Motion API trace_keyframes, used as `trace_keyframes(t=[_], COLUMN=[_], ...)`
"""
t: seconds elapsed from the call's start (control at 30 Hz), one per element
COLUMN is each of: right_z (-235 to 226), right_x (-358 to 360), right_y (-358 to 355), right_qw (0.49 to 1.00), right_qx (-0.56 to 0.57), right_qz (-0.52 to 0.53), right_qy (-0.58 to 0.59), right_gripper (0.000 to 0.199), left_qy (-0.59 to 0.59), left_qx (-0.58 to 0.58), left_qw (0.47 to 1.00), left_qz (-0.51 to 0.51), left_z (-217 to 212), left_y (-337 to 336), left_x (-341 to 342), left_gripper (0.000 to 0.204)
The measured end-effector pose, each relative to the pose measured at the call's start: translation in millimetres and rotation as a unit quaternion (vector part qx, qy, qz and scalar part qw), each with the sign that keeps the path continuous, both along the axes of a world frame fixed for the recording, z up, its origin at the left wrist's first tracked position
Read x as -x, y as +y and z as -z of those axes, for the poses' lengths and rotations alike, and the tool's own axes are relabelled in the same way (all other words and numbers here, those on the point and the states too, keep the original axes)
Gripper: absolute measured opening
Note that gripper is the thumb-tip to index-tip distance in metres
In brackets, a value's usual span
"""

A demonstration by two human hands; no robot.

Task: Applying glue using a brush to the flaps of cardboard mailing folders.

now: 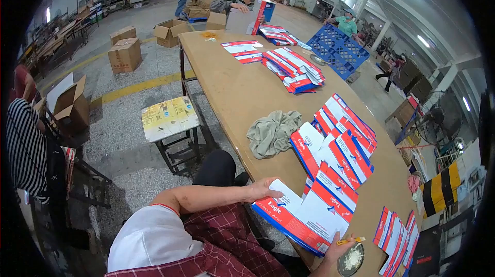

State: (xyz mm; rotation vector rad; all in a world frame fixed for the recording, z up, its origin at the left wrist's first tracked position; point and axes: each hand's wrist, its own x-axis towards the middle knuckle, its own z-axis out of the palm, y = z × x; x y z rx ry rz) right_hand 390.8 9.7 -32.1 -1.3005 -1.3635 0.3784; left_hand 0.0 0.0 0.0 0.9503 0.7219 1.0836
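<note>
The left hand [262, 189] rests on the near-left corner of a flat red, white and blue carton blank [304, 215] that overhangs the near edge of the desk [242, 96], its fingers pressed together over the white flap and thumb underneath. The blank looks to be mid-handling, perhaps being squared or glued; the next move likely calls for a steady hold on both corners. To the right, the right hand [337, 248] grips the blank's near-right corner while pinching a small yellow stick [351, 240] above a round dish of white paste [351, 260]. More blanks [340, 148] fan out beyond, beside a grey rag [273, 132]. The right fingers are partly cut off, so their exact grip is unclear.
</note>
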Motion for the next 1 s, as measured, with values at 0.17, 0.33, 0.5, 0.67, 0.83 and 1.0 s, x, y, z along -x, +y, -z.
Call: trace_keyframes(t=[0.17, 0.33, 0.5, 0.67, 0.83, 1.0], right_z=[-15.6, -31.9, -35.9, -55.3, -91.2, -108.1], right_x=[8.5, 10.1, 22.8, 34.9, 67.8, 56.9], right_y=[-19.3, -33.0, -70.7, -93.4, -100.8, -101.0], right_qw=[0.99, 0.994, 0.997, 0.996, 0.994, 0.981], right_qx=[0.049, 0.096, 0.067, 0.036, -0.07, -0.03], right_qz=[0.07, 0.034, 0.033, 0.086, 0.044, 0.099], right_qy=[-0.116, -0.029, -0.01, 0.007, 0.064, 0.164], right_gripper=[0.065, 0.044, 0.042, 0.045, 0.048, 0.043], left_qy=[-0.094, -0.089, -0.085, -0.016, -0.012, -0.016], left_qx=[0.051, 0.072, 0.071, 0.035, -0.039, -0.133], left_qw=[0.994, 0.993, 0.994, 0.999, 0.998, 0.991], left_qz=[-0.018, -0.002, 0.027, 0.011, -0.042, -0.016], left_z=[5.2, -4.6, -3.2, -18.3, -43.0, -82.3], left_y=[-8.4, -12.8, -18.5, -13.4, -25.4, -20.0], left_x=[6.6, 4.7, 13.9, 13.3, 49.4, 51.5], left_gripper=[0.028, 0.025, 0.024, 0.029, 0.029, 0.026])
